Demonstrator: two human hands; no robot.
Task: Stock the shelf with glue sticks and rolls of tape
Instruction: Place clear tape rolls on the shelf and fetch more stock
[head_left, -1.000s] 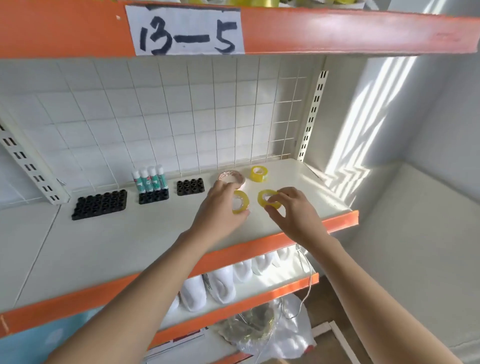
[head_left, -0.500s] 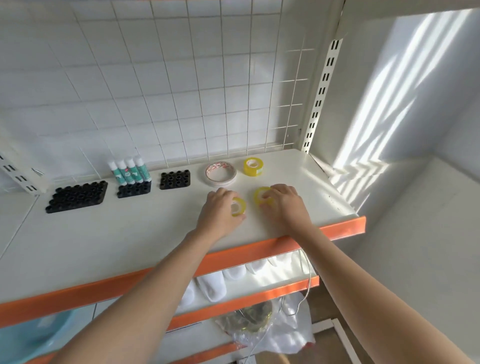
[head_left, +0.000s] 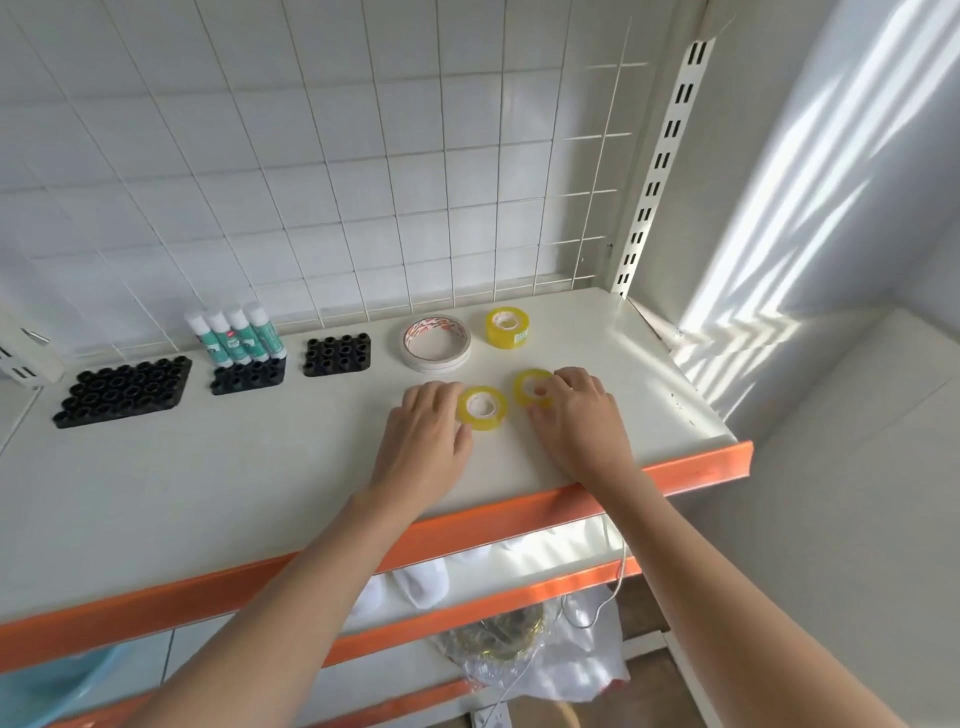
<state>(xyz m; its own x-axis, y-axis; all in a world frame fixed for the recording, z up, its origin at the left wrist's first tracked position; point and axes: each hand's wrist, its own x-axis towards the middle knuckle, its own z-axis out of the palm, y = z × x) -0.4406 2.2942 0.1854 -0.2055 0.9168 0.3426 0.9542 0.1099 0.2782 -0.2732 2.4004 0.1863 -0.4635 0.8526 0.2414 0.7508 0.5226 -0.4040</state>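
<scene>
Two small yellow tape rolls lie flat on the white shelf (head_left: 208, 478), side by side near its right front. My left hand (head_left: 423, 447) holds the left yellow roll (head_left: 483, 408), thumb and fingers curled round its left side. My right hand (head_left: 579, 423) pinches the right yellow roll (head_left: 527, 387), its fingertips over the roll's core. Behind them lie a wide white tape roll (head_left: 436, 343) and a third yellow roll (head_left: 509, 326). Several glue sticks (head_left: 236, 335) stand upright in a black holder (head_left: 249, 375) at the back left.
Another small black holder (head_left: 337, 354) and a larger one (head_left: 124, 397) sit empty along the back. A wire grid (head_left: 363, 182) backs the shelf; its orange front lip (head_left: 467, 525) runs below my wrists. White items (head_left: 421, 584) lie on the lower shelf, above a plastic bag (head_left: 519, 654).
Both hands have brought their yellow rolls down flat onto the shelf, and the left roll sits clearer of my hand. The view has tilted downward.
</scene>
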